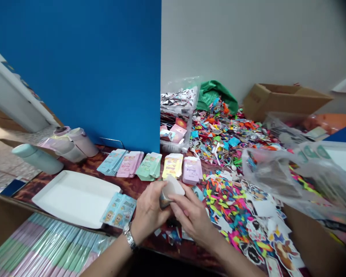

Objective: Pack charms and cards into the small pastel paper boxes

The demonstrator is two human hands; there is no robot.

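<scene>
Between my hands is a small paper box (pixel 173 188), its pale inner side and a raised white flap facing up. My left hand (pixel 150 207), with a metal watch on the wrist, is closed around the box's left side. The fingers of my right hand (pixel 192 213) pinch its right edge by the flap. Just beyond stand a yellow stack (pixel 173 165) and a purple stack (pixel 192 170) of flat printed packs. Two light-blue printed boxes (pixel 119 209) lie left of my left hand, by the tray. The printing on the held box is mostly hidden.
Blue (pixel 112 161), pink (pixel 129 164) and green (pixel 149 167) stacks continue the row leftward. A white tray (pixel 75 196) and a pale bottle (pixel 37 157) sit left. Loose colourful pieces (pixel 227 200) cover the right side, near plastic bags (pixel 272 169) and a cardboard box (pixel 276 102).
</scene>
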